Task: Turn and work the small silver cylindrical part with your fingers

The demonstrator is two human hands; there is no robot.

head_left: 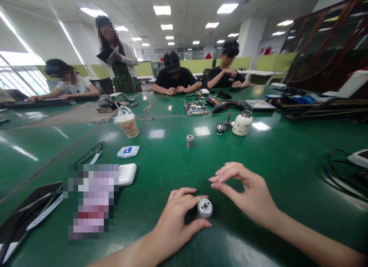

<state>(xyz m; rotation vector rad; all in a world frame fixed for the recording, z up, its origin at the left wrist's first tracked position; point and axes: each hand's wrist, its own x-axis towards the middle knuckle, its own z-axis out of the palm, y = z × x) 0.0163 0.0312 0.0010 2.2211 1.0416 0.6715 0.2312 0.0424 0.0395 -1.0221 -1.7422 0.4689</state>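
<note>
While its forearm slants in from the near left of the silver cylinder (205, 208), the left hand (178, 213) curves around that side, index finger and thumb pinching the cylinder, which stands upright on the green table (161, 163). Well beyond the silver cylinder, slightly left, stands a metal canister (189, 142). To the cylinder's right, apart from it, the right hand (247, 186) arches leftward, thumb and index tips nearly together; whether they pinch anything, I cannot tell.
</note>
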